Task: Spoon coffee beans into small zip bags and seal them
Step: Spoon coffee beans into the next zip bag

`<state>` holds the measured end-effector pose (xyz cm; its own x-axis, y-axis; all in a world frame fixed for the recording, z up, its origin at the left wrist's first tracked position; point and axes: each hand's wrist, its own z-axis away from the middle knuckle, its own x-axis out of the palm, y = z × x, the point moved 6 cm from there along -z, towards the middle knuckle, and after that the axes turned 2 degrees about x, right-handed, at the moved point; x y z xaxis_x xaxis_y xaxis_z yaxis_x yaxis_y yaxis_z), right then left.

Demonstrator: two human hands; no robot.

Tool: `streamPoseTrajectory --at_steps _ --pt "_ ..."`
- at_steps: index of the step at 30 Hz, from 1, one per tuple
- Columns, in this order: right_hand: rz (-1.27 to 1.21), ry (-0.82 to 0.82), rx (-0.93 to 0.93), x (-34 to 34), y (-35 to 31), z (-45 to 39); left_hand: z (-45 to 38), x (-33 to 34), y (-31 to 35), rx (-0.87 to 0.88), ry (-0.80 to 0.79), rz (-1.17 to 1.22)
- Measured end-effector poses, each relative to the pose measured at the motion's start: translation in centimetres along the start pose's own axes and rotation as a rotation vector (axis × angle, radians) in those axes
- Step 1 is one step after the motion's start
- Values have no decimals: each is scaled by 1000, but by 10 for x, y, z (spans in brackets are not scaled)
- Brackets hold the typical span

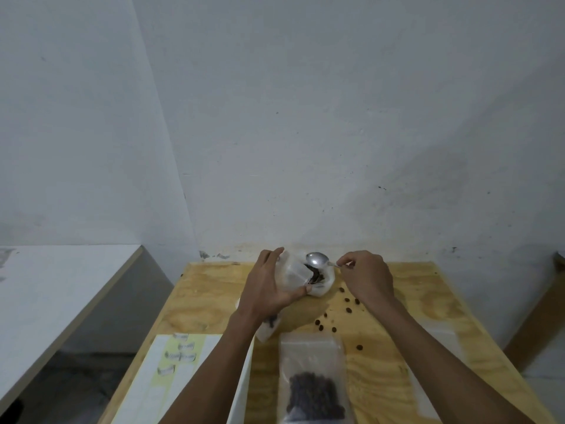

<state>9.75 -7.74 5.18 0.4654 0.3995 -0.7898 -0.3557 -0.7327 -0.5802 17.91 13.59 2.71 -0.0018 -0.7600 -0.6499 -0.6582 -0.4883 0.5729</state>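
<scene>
My left hand (270,287) grips a small clear zip bag (295,275), holding it open above a white bag of coffee beans (322,284) at the far edge of the wooden table (397,362). My right hand (365,275) pinches the handle of a metal spoon (316,259), whose bowl hovers over the bags' mouths. Dark beans show inside the opening. A filled zip bag (313,381) with beans at its bottom lies flat near me. Another bag with beans (270,327) lies partly hidden under my left forearm.
Several loose beans (348,304) are scattered on the wood between my arms. A white sheet with labels (180,354) lies at the table's front left. Flat clear bags (440,335) lie at the right. A white bench (61,289) stands to the left; the wall is close behind.
</scene>
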Motion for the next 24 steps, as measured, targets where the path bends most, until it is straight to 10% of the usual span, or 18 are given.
streamPoseTrajectory --at_steps 10,24 --pt "337 -123 -79 54 -17 -8 -10 27 -13 -46 -67 60" --pt "-178 -301 208 77 9 -31 -9 35 -18 -71 -29 174"
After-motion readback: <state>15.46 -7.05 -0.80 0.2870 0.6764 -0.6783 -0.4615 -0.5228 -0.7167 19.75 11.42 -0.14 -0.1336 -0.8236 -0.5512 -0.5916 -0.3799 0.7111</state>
